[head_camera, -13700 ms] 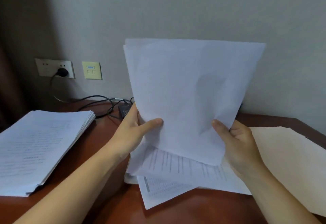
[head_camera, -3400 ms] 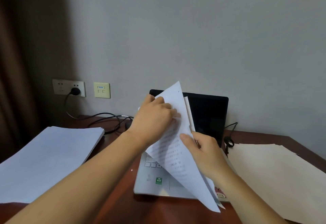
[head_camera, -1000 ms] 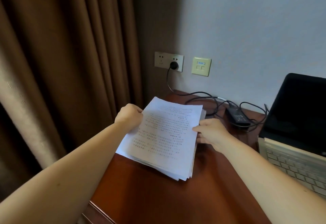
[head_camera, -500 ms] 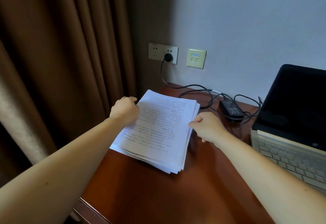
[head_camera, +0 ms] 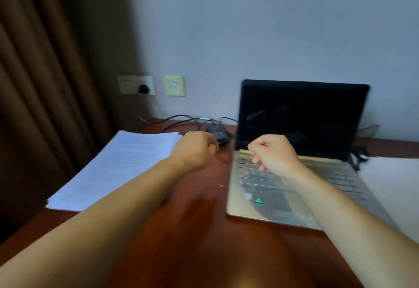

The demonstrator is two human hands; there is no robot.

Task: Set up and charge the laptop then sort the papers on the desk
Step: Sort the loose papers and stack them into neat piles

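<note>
A stack of printed papers lies on the left of the wooden desk. The open laptop stands at centre right, its screen dark. Its charger brick and cable lie behind the stack, plugged into the wall socket. My left hand hovers just right of the stack, fingers loosely curled, holding nothing. My right hand hangs above the laptop keyboard, fingers loosely curled, holding nothing. The frame is blurred by motion.
A brown curtain hangs at the left beside the desk edge. A second wall plate sits right of the socket. A pale sheet or folder lies right of the laptop, and a black cable lies by the laptop's right hinge.
Both hands have let go of the paper stack and moved right; the right hand is now above the laptop keyboard. The view has swung right.
</note>
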